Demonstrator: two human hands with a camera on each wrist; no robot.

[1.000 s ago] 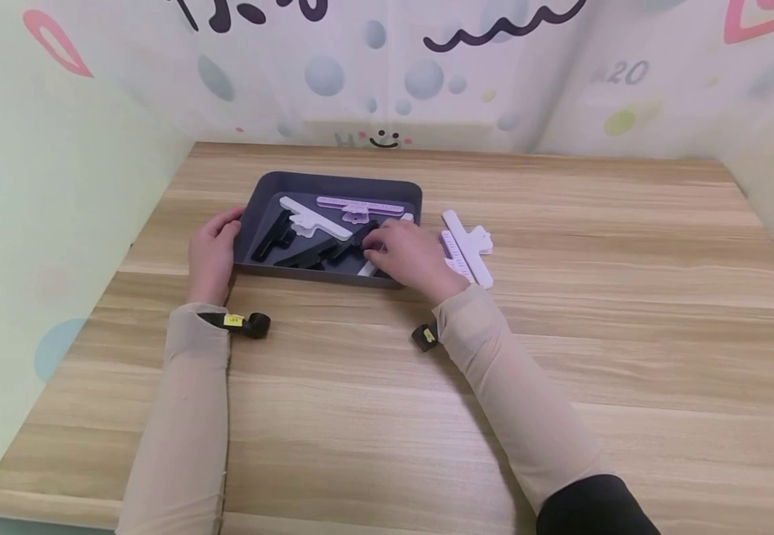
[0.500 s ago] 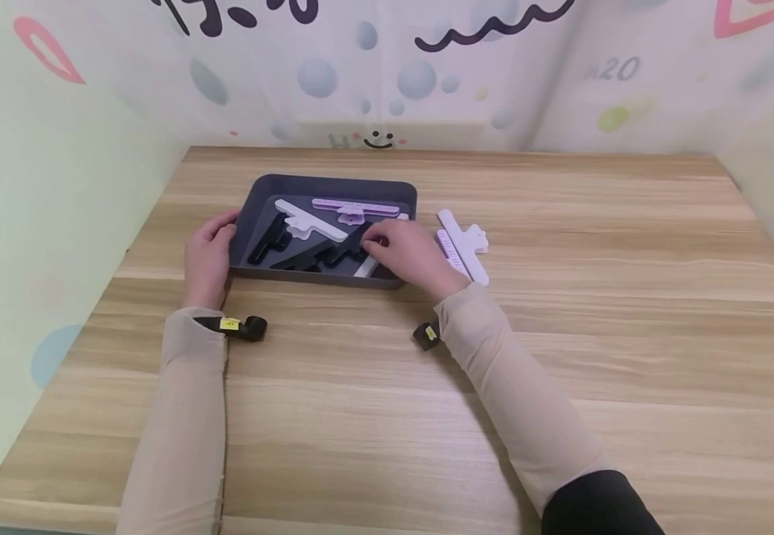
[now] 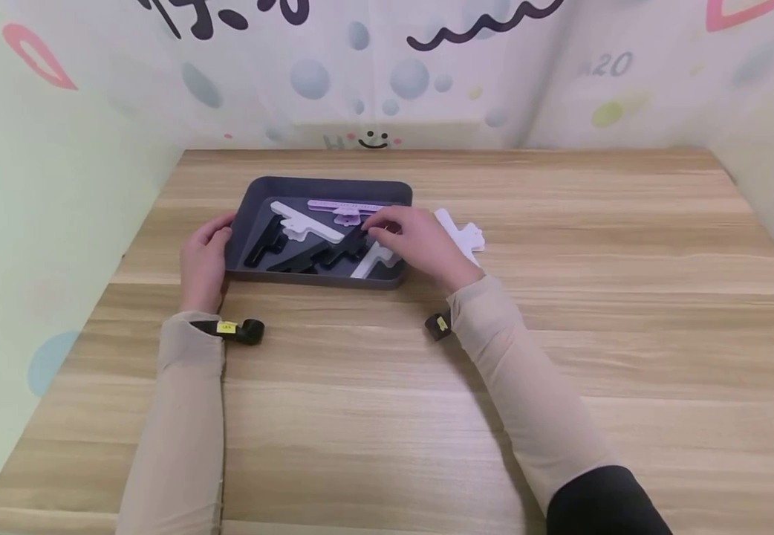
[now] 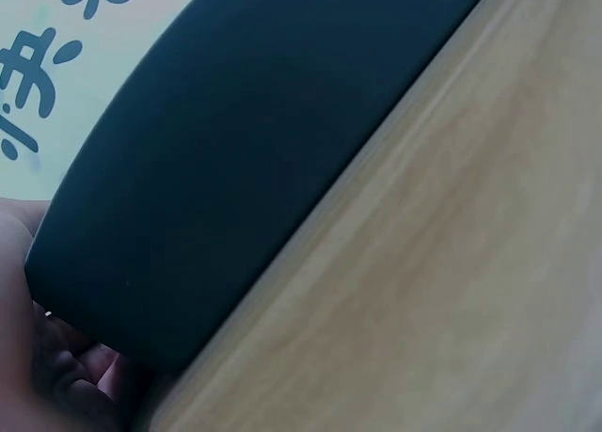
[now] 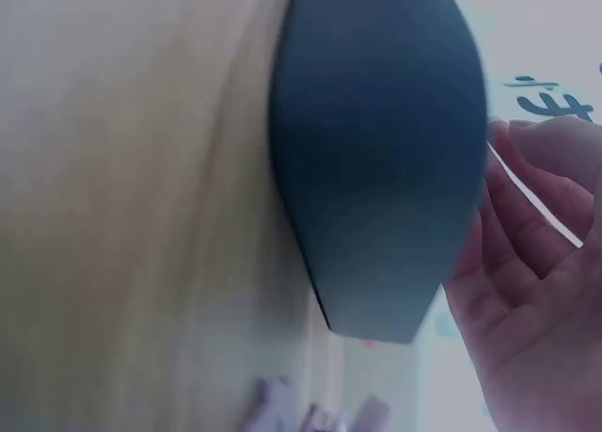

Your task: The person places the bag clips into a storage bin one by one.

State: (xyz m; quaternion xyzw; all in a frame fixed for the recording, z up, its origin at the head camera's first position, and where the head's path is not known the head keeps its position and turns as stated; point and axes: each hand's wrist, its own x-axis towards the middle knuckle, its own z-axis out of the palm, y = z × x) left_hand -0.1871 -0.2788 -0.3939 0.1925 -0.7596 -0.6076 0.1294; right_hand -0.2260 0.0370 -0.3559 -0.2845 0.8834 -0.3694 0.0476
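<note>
In the head view, my left hand (image 3: 204, 264) holds the dark grey tray (image 3: 307, 281) at its left end. In the left wrist view, its curled fingers (image 4: 89, 376) lie against the tray's outer wall (image 4: 216, 159). My right hand (image 3: 420, 241) is over the tray's right end, fingers loosely bent, holding nothing visible. Close below its fingertips lies a black long-bar clip (image 3: 345, 251), next to a white clip (image 3: 369, 261) partly hidden by the hand. Also in the tray are another black clip (image 3: 301, 260), a black clip (image 3: 267, 241), a white clip (image 3: 307, 221) and a purple clip (image 3: 343, 206).
Right of the tray, a white clip (image 3: 469, 238) lies on the wooden table (image 3: 333, 416), partly behind the right hand. Printed cloth (image 3: 460, 111) hangs behind the table's back edge, and a pale wall (image 3: 59, 223) stands along the left.
My right hand has lifted slightly from the black clip and shifted right, uncovering more of the white clip beneath it. My left hand stays at the tray. The head view has shifted slightly.
</note>
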